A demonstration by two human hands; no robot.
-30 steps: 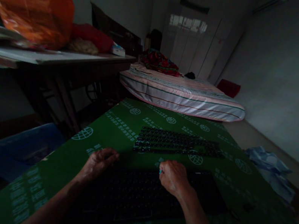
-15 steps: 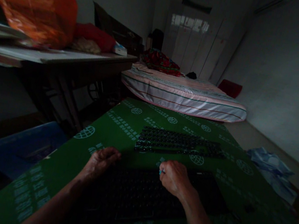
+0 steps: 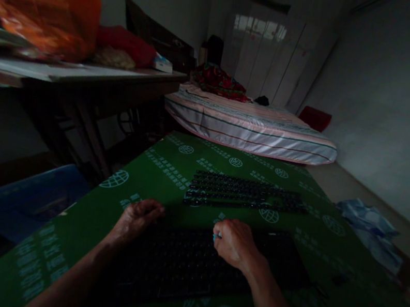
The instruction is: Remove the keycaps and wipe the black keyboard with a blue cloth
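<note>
A black keyboard base (image 3: 186, 263) lies on the green table before me, its details lost in the dark. My right hand (image 3: 235, 240) is closed over its upper middle, fingers pinched together. A small turquoise thing (image 3: 216, 235) shows at those fingers, too small to name. By the keyboard's far left corner is my left hand (image 3: 142, 213), its fingers curled and pressed together; what they hold, if anything, is hidden. Beyond both hands, rows of loose black keycaps (image 3: 231, 186) are set out in a keyboard-like layout, with a gap toward the right.
The green table (image 3: 161, 177) carries printed white globes and lettering. A small dark object (image 3: 340, 277) and a thin cable lie at right. A blue bin (image 3: 27, 202) stands at left, below a desk with an orange bag (image 3: 45, 1). A bed (image 3: 249, 124) adjoins the far end.
The whole view has shifted slightly. My right hand has moved a little left over the keyboard, still closed. The left hand stays by the corner, and the keycap rows look the same.
</note>
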